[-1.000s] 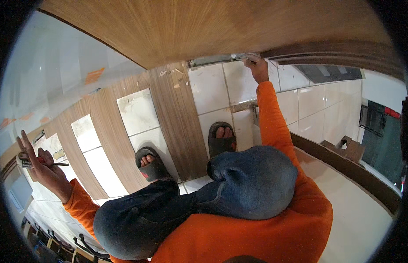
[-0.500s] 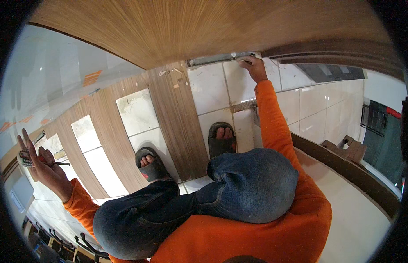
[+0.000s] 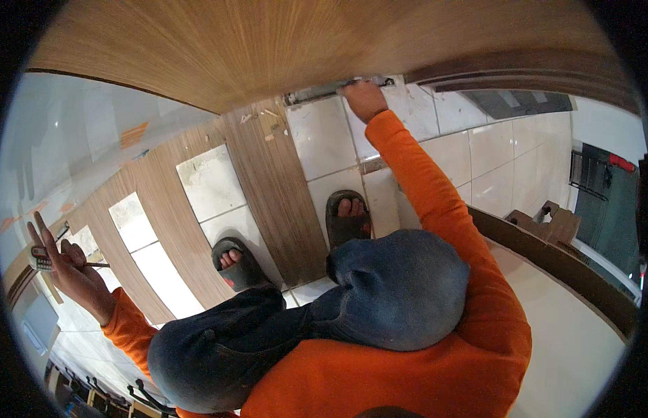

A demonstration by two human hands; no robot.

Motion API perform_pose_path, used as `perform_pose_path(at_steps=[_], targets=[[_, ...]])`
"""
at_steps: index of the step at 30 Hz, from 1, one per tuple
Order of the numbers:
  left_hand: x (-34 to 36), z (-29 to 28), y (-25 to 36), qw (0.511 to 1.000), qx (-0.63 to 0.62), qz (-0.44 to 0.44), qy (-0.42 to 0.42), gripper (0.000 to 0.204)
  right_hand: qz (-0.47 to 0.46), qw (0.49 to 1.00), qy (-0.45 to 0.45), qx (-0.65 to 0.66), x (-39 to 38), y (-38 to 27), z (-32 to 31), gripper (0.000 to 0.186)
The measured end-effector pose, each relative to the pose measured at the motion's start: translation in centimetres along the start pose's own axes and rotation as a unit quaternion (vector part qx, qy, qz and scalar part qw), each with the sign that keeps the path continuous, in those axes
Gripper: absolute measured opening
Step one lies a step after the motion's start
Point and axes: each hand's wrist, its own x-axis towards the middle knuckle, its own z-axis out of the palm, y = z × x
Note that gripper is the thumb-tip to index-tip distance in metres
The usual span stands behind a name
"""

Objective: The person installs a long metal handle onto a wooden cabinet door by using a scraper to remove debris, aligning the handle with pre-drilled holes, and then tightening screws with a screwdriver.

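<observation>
My left hand, at the far left, grips a small grey-and-red object and a thin dark-shafted tool, two fingers sticking up. My right hand reaches to the bottom of a big wooden panel, fingers closed at a metal strip under its edge; what they hold is hidden. Beneath me, several wood-look boards lie across white floor tiles. Small scraps lie beside the panel.
A glossy white surface with orange patches stands at left. My sandalled feet are on the floor. At right are a brown ledge, brown wooden pieces and a green surface. Dark clutter sits at lower left.
My right hand has moved left along the metal strip. The wooden panel's left edge has swung downward in the view. My left hand stays raised, holding the same things.
</observation>
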Motion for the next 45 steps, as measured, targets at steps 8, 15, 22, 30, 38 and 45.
perform_pose_path(at_steps=[8,15,22,30,38,45], targets=[[-1.4,0.6,1.8,0.997,0.037,0.033,-0.053,0.050,0.127,0.845,0.157,0.495,-5.0,7.0,1.9,0.022],[-1.9,1.9,2.9,0.999,-0.038,-0.029,-0.013,0.046,0.102,0.834,0.106,0.531,-4.3,6.0,2.1,0.023],[-1.8,0.9,1.7,0.988,0.082,0.111,-0.065,0.049,0.036,0.959,0.116,0.254,-2.3,3.8,-0.4,0.024],[-0.7,-0.7,-0.7,0.984,0.110,0.121,-0.067,0.040,0.009,0.999,-0.019,0.041,0.0,-0.5,-0.8,0.021],[-1.9,1.5,2.1,0.998,-0.003,0.049,-0.026,0.040,0.185,0.793,0.160,0.558,-4.9,6.1,1.8,0.020],[-1.6,0.0,0.0,0.995,-0.090,-0.008,-0.035,0.038,0.083,0.912,0.129,0.381,-3.5,7.5,4.0,0.023]])
